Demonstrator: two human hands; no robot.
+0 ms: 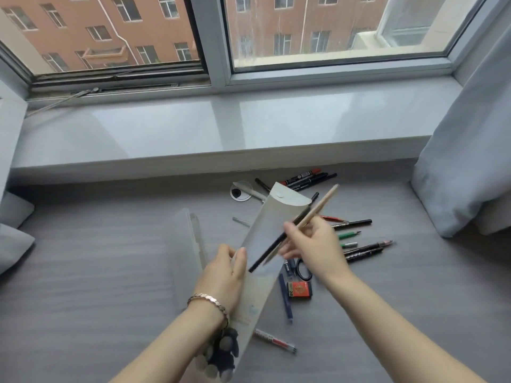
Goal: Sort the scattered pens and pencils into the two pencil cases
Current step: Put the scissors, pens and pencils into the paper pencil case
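My left hand [225,275] grips a long translucent white pencil case [265,225] by its lower half and holds it tilted above the desk, with its rounded flap open at the far end. My right hand [312,244] pinches a black pencil [272,247] and a wooden pencil [320,207] together, just over the case's right edge. A second clear pencil case [188,241] lies open on the desk to the left. Several pens and pencils lie scattered to the right [362,248] and behind the held case [304,178].
A grey desk [96,272] runs up to a glossy windowsill [193,131]. A red and black lead box [300,290], black scissors [304,272], a blue pen [286,299] and a red-marked pen [273,341] lie near my arms. A curtain [464,175] hangs at right; a cable grommet [240,191] is behind.
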